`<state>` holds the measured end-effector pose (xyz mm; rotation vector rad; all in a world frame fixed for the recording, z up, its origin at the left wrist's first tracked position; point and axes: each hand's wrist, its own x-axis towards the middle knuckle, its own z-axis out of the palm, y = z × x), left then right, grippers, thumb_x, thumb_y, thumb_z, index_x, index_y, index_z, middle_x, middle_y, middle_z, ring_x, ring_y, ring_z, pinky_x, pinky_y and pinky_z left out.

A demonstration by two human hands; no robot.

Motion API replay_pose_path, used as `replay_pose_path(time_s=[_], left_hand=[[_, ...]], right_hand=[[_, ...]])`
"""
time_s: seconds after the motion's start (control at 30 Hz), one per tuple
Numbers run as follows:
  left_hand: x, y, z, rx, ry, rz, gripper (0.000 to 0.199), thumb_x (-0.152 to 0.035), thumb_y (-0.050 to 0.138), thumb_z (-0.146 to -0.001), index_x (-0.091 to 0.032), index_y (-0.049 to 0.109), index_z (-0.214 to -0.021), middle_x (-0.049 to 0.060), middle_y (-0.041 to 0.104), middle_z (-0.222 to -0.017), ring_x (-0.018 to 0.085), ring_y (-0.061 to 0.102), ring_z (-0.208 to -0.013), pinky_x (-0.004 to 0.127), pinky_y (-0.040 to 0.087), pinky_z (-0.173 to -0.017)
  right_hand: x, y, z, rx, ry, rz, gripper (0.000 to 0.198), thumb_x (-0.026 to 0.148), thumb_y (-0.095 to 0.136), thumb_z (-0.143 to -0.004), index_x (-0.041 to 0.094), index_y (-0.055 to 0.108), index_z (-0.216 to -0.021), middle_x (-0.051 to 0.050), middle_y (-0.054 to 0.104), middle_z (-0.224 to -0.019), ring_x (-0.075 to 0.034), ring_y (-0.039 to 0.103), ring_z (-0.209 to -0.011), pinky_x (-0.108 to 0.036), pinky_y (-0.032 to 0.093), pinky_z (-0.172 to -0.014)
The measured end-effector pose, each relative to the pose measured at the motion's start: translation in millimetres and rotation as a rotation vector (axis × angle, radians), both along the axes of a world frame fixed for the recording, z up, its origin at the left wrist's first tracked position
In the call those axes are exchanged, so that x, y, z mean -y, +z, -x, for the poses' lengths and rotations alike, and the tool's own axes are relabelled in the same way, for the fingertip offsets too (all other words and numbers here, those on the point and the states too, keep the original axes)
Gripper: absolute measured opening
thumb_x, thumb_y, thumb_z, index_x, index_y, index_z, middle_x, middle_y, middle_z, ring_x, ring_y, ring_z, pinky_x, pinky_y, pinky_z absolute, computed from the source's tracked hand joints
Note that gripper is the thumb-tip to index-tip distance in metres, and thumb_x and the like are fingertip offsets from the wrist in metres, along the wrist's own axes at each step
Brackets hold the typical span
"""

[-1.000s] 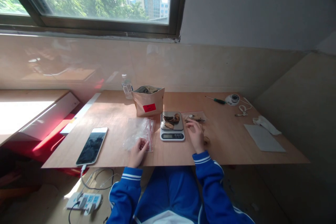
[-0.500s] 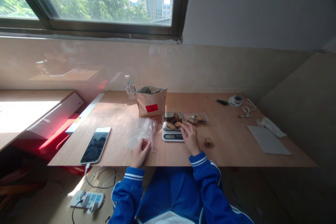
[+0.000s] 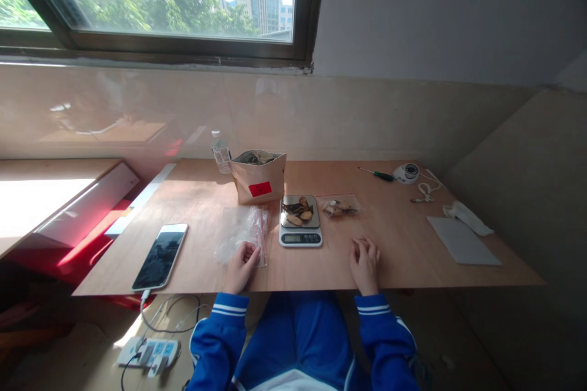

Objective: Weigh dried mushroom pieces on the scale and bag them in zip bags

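My left hand (image 3: 243,264) rests with curled fingers on the near edge of some clear zip bags (image 3: 239,229); whether it pinches anything is hidden. Right of the scale, my right hand (image 3: 365,263) lies on the table with its fingers bent together, and what is under them cannot be seen. Between the hands stands a white kitchen scale (image 3: 301,247) with a small display. Several brown dried slices (image 3: 299,212) are heaped on its steel plate. Beside the scale lies a clear zip bag of dried slices (image 3: 339,208).
An open kraft pouch (image 3: 250,174) with a red label stands behind, next to a plastic bottle (image 3: 221,153). A charging phone (image 3: 160,256) lies left. Farther right are a screwdriver (image 3: 383,176), a dome camera (image 3: 406,174), white paper (image 3: 463,240) and a crumpled tissue (image 3: 468,218).
My right hand has left the slices on the scale and moved right and nearer to me, over the spot where a single dried slice lay. My left hand stays at the bags.
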<state>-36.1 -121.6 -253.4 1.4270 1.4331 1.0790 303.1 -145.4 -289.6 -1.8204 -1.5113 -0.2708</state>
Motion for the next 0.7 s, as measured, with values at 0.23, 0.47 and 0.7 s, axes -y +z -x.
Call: replay_pose_path(time_s=[0.23,0.47,0.7], left_hand=[[-7,21.9,-8,-0.132,0.119,-0.074,0.032,-0.052,0.053,-0.081,-0.020,0.051,-0.077,0.000,0.058,-0.071,0.016,0.055,-0.064,0.030,0.045,-0.063],[-19,16.2,-17,-0.357,0.247,-0.223,0.035,-0.047,0.061,-0.073,-0.018,0.054,-0.092,0.008,0.057,-0.089,0.025,0.055,-0.083,0.042,0.046,-0.077],[-26,-2.2,-20,-0.369,0.253,-0.138,0.012,-0.030,0.050,-0.076,-0.020,0.055,-0.077,0.004,0.052,-0.075,0.021,0.056,-0.072,0.039,0.046,-0.074]], right_hand=[[-5,-12,-2,-0.043,0.021,-0.016,0.029,0.022,0.040,-0.085,0.017,0.065,-0.099,-0.017,0.055,-0.112,-0.030,0.050,-0.102,-0.050,0.042,-0.087],[-4,-11,-2,-0.050,-0.012,-0.041,0.028,0.020,0.041,-0.084,0.015,0.066,-0.096,-0.017,0.056,-0.110,-0.030,0.051,-0.100,-0.048,0.043,-0.085],[2,13,17,-0.081,-0.074,-0.058,0.028,0.021,0.042,-0.087,0.016,0.065,-0.102,-0.017,0.053,-0.120,-0.032,0.050,-0.106,-0.052,0.039,-0.089]])
